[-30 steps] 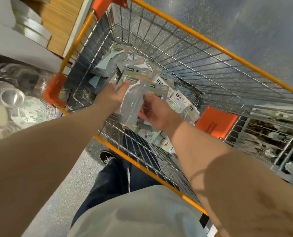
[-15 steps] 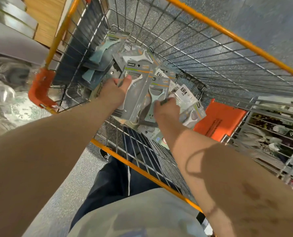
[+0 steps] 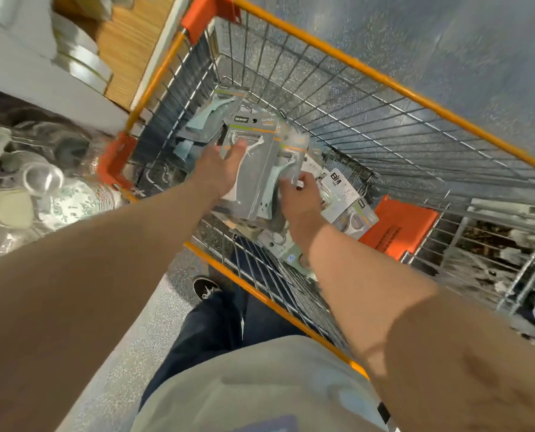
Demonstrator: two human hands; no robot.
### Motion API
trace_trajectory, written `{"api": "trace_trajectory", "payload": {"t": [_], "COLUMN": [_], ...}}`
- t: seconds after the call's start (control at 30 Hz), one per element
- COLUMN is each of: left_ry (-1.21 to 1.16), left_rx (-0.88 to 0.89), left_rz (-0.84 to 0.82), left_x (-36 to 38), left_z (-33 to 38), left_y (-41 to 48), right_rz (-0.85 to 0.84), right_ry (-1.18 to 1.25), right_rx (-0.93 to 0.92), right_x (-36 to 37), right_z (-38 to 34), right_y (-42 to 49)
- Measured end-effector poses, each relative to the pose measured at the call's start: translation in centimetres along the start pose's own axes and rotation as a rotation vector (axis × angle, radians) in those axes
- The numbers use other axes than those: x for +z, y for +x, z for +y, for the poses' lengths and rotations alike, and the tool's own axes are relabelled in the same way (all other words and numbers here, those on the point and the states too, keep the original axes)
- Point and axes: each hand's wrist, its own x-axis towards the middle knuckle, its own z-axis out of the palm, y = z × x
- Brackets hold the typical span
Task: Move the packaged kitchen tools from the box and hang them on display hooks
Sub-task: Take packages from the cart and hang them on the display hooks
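The left hand is gripping a stack of carded peelers from its left side. Its thumb is lying flat across the front of the top grey card, over a white peeler, while its other fingers are hiding behind the stack. The right hand is holding the stack's lower right edge with its fingers curled tightly round it, though blur is making it hard to tell how many cards those fingers are taking in. Both hands are keeping the stack tilted, raised a little above the goods beneath, inside the wire trolley with the orange rim. Under and beside the stack, loose packs are lying on the trolley's mesh bottom: white cards marked BM just right of the right hand, and packs with pale teal tools leaning in the far left corner. Outside the trolley on the left, a shelf is carrying a clear glass and a floral plate. Below, a dark shoe is standing on the speckled grey floor.
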Motion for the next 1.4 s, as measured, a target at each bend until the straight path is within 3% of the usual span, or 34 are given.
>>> {"api": "trace_trajectory", "payload": {"t": [0.13, 0.27, 0.63, 0.83, 0.97, 1.4], "left_ry": [-0.115, -0.180, -0.341, -0.519, -0.636, -0.838], "left_rx": [-0.010, 0.079, 0.319, 0.385, 0.461, 0.437], "left_rz": [0.077, 0.176, 0.497, 0.712, 0.862, 1.239], "left_x": [-2.7, -6.7, -21.1, -28.2, -32.7, -43.9], "left_z": [1.6, 2.7, 2.3, 1.3, 0.8, -0.4], "left_y": [-2.5, -7.5, -26.7, -35.7, -39.8, -47.4], "right_rz": [-0.096, -0.146, -0.279, -0.384, -0.490, -0.790], "right_ry": [0.111, 0.128, 0.008, 0.061, 0.045, 0.017], "right_rx": [0.009, -0.102, -0.724, -0.940, -1.025, -1.272], "right_x": [0.0, 0.7, 2.1, 5.6, 7.4, 15.0], "right_z": [-3.5, -7.6, -16.7, -20.5, -23.4, -31.2], "right_y": [-3.9, -8.0, -28.9, -38.9, -44.9, -56.6]}}
